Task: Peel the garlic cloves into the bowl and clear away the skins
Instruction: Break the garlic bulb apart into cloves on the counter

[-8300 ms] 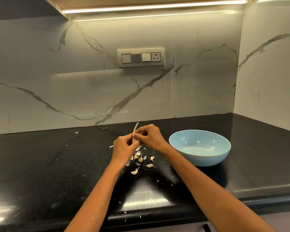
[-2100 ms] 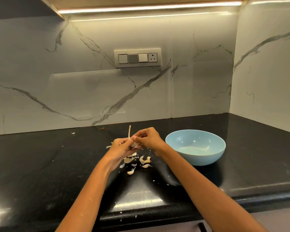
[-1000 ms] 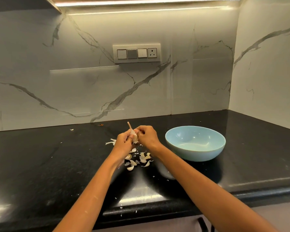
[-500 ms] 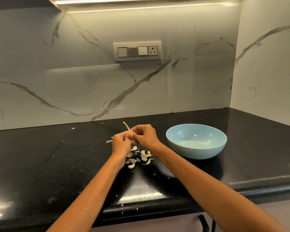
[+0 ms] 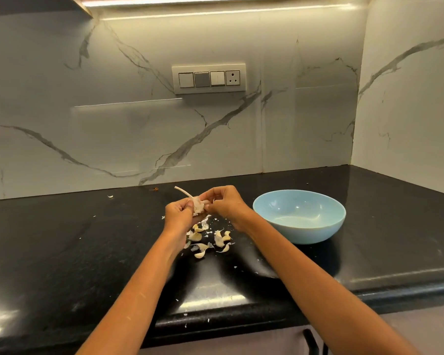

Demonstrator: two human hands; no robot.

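Above the black counter, my left hand (image 5: 178, 214) grips a garlic bulb (image 5: 197, 205) whose white stem sticks up and to the left. My right hand (image 5: 226, 202) pinches the bulb from the right side. Below the hands, several loose garlic cloves (image 5: 195, 236) and papery skins (image 5: 205, 223) lie scattered on the counter. A light blue bowl (image 5: 299, 216) stands to the right of my hands; nothing shows inside it.
The black counter (image 5: 62, 242) runs into a corner with marble walls behind and on the right. A switch panel (image 5: 208, 79) is on the back wall. Small skin flakes (image 5: 109, 196) dot the counter and its front edge. A cabinet handle (image 5: 311, 342) shows below.
Both hands stay together on the garlic bulb, and its stem has tilted further left. More cloves and skins lie under the hands than at first.
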